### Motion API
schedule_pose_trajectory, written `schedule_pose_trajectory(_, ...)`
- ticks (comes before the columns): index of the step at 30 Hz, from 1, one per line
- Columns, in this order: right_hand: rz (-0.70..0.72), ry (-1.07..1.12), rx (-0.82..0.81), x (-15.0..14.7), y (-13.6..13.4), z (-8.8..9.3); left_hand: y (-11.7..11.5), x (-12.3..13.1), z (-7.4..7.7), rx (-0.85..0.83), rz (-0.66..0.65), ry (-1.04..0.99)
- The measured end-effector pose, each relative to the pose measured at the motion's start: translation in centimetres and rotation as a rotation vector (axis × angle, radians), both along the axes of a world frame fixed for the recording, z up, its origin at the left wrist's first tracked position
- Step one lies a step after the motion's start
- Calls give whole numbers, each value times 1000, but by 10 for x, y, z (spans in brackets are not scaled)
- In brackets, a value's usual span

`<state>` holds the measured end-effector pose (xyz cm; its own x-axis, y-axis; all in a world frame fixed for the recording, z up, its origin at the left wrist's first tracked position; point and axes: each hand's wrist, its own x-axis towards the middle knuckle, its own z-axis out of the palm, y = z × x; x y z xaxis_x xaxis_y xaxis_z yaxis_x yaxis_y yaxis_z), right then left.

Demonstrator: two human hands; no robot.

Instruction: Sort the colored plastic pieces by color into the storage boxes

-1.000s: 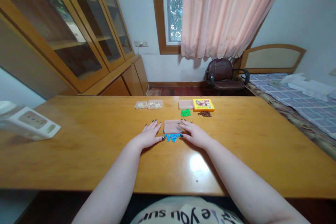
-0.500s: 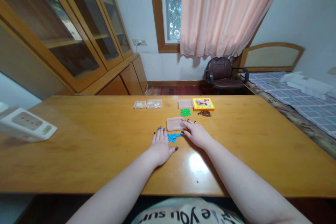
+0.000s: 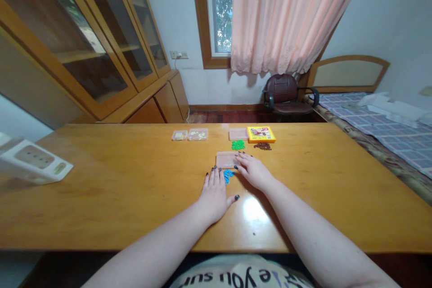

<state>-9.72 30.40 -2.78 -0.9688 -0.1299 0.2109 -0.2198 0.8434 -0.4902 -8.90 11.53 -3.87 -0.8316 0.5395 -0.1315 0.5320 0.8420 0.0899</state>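
Observation:
My left hand [image 3: 215, 193] lies flat on the wooden table [image 3: 101, 189], fingers stretched out, its fingertips touching a small heap of blue pieces [image 3: 228, 175]. My right hand [image 3: 254, 171] rests just right of that heap, fingers spread, their tips against the near edge of a clear shallow plastic box [image 3: 227, 159]. Neither hand holds anything.
Farther back lie a green heap [image 3: 238, 145], a brown heap [image 3: 263, 146], a yellow box [image 3: 261, 134], another clear box [image 3: 238, 133] and two small clear boxes with pale pieces [image 3: 191, 134]. A white carton [image 3: 32, 163] sits at far left. A chair [image 3: 287, 95] and bed [image 3: 388, 130] stand beyond.
My left hand has slid right and toward me, pushing the blue pieces into a tighter heap. The clear box has shifted slightly away and right. My right hand has hardly moved.

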Motion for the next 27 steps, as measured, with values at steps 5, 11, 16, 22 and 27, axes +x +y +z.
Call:
schedule_pose_trajectory(5, -35, -30, -51, 0, 2, 1, 2, 6, 3, 39, -73, 34)
schedule_pose_trajectory(11, -85, -29, -74, 0, 4, -2, 6, 2, 0, 75, -167, 19)
schedule_pose_trajectory(16, -87, -36, -69, -2, 4, -3, 7, -3, -2, 97, -238, 12)
schedule_pose_trajectory(22, -39, -49, -77, -1, 2, -2, 4, -6, -3, 119, -366, -26)
schedule_pose_trajectory(27, -16, -55, -62, -1, 3, 1, 0, -9, 5, 134, -417, -74)
